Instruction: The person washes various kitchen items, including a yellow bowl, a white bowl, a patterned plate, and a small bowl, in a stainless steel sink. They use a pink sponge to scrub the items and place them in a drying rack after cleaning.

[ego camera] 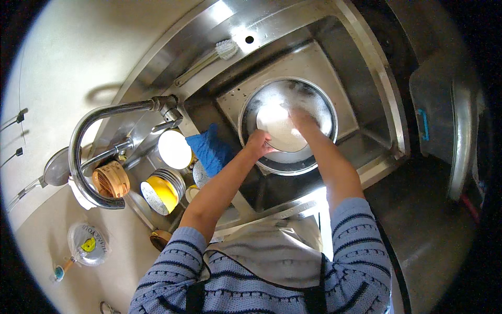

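A large round metal basin [288,169] stands in the right-hand sink, with foamy water in it. My left hand [259,144] grips the near left edge of a pale round plate or bowl [276,129] held inside the basin. My right hand [304,119] lies over the right part of that dish; its fingers are blurred, and whether they hold anything cannot be seen. A blue cloth [211,151] hangs over the divider between the two sinks, to the left of my left hand.
In the left sink are a white round dish [175,149], stacked bowls [166,190] and a bamboo steamer [113,178]. A curved metal faucet [84,125] arches over it. A long-handled brush [208,59] lies on the back ledge. A mesh strainer [59,167] is at far left.
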Demonstrator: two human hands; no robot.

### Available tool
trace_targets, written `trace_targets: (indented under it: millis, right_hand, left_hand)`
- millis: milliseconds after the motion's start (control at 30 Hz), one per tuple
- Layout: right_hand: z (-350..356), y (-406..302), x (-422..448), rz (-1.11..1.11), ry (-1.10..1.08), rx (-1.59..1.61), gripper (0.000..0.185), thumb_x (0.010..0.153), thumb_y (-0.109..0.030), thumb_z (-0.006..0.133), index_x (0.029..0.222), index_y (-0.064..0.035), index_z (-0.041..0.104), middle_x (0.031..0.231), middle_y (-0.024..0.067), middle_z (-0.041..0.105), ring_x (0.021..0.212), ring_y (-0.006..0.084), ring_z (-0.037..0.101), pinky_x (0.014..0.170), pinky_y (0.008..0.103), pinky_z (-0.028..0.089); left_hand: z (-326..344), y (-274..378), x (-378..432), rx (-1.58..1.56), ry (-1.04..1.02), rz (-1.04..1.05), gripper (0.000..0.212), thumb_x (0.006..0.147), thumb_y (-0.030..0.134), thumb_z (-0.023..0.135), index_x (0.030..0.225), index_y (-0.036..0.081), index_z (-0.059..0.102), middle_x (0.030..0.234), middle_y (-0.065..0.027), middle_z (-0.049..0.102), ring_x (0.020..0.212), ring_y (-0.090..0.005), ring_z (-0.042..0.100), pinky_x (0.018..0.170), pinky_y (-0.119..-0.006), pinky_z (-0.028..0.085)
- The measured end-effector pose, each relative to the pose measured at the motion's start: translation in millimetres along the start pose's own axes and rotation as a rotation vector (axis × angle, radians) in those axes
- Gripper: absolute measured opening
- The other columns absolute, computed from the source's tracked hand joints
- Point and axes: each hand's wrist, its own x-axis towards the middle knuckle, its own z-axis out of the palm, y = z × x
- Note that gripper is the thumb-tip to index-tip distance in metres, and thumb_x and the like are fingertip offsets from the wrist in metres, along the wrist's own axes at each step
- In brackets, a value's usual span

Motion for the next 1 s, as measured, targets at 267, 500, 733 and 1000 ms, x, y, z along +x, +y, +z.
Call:
trace_targets:
  millis: [267,500,733,1000]
  right_hand:
    - [14.1,-38.2,-36.9,-0.333,-0.532,-0.603,0.032,0.075,-0.023,0.056,0.103,-0.0071,0.06,0.115,0.0095,0.054,0.091,0.0321,0.058,0.086,0.042,0.043]
    - [38.1,-30.9,-1.0,-0.114,-0.078,0.627,0.028,0.086,-0.032,0.045,0.1,-0.0115,0.057,0.081,0.0054,0.059,0.092,0.018,0.051,0.078,0.0386,0.041]
    - [52.6,46.9,-3.8,-0.029,0.113,0.363,0.04,0.083,-0.038,0.046,0.104,-0.007,0.059,0.082,0.0056,0.062,0.081,0.0196,0.056,0.077,0.0386,0.042]
    - [0.3,-13.8,-45.1,0.0,-0.634,0.533,0.026,0.067,-0.014,0.059,0.091,-0.0049,0.06,0.079,0.002,0.058,0.07,0.0124,0.054,0.068,0.0268,0.045]
  left_hand:
    - [-29.4,-14.8,88.3,0.06,0.076,0.2,0.032,0.083,0.036,0.052,0.096,0.008,0.058,0.091,-0.0087,0.059,0.08,-0.0232,0.056,0.067,-0.037,0.046]
    - [-5.3,1.2,51.5,-0.151,-0.351,-0.183,0.06,0.082,0.059,0.043,0.122,0.014,0.045,0.122,-0.0084,0.049,0.113,-0.0286,0.045,0.094,-0.05,0.034]
    - [8.3,-7.5,59.5,0.005,-0.021,0.109,0.063,0.08,0.059,0.047,0.123,0.013,0.044,0.126,-0.0072,0.046,0.113,-0.0266,0.044,0.093,-0.047,0.035]
    - [23.0,2.4,56.6,0.01,0.079,0.013,0.05,0.082,0.047,0.051,0.117,0.011,0.048,0.117,-0.0081,0.051,0.105,-0.0263,0.049,0.085,-0.044,0.042]
